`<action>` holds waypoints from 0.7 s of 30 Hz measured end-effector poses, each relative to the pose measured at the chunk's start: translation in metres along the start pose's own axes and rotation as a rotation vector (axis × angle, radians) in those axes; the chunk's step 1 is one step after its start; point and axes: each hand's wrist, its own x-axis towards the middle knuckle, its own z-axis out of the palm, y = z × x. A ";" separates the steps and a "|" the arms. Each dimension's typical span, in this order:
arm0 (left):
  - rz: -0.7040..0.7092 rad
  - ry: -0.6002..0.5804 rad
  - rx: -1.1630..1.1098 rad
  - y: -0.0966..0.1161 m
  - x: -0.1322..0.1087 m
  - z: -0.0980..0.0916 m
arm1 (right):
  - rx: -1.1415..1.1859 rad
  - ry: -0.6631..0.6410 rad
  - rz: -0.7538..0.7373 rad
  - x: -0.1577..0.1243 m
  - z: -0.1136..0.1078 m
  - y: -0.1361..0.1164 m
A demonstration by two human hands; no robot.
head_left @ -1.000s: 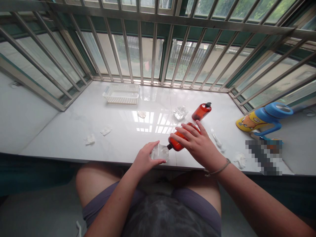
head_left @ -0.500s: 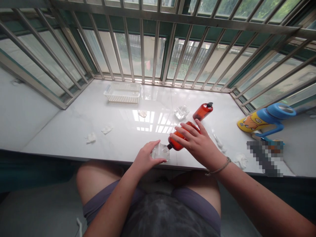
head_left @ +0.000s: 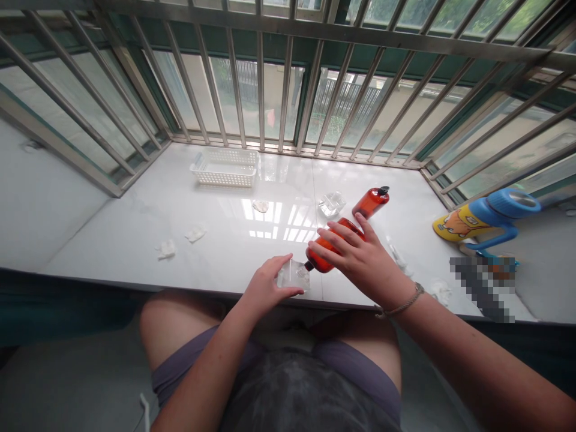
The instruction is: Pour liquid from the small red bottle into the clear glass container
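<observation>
My left hand (head_left: 271,283) is closed around a small clear container (head_left: 294,277) near the counter's front edge, thumb on the near side and fingers on the far side. In my right hand (head_left: 355,249) is an amber bottle (head_left: 320,257), tipped so that its dark neck points down and left at the container's opening. Whether liquid runs out is too small to tell. Beyond that bottle stands a second amber bottle (head_left: 371,203) with a black top. Beside it lies a clear faceted dish (head_left: 332,204).
A white perforated basket (head_left: 225,168) sits at the back left of the white counter (head_left: 135,222). Crumpled tissues (head_left: 166,249) lie scattered about. To the right stands a blue and yellow flask (head_left: 486,215), with a blurred patch below it. Metal bars (head_left: 288,96) line the window behind.
Almost nothing differs. The right hand and its tilted bottle have shifted very slightly; the left hand and the clear container stay in place.
</observation>
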 end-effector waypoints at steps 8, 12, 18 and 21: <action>0.017 -0.007 -0.002 -0.003 0.001 0.000 | -0.006 0.016 -0.023 0.003 -0.003 0.000; 0.020 0.001 0.004 -0.004 0.001 0.001 | -0.007 0.009 -0.026 0.004 -0.003 0.001; 0.016 -0.003 0.007 -0.003 0.000 0.001 | -0.011 -0.008 -0.035 0.005 -0.005 0.002; 0.016 0.000 0.002 -0.003 0.000 0.001 | -0.012 -0.009 -0.036 0.006 -0.006 0.001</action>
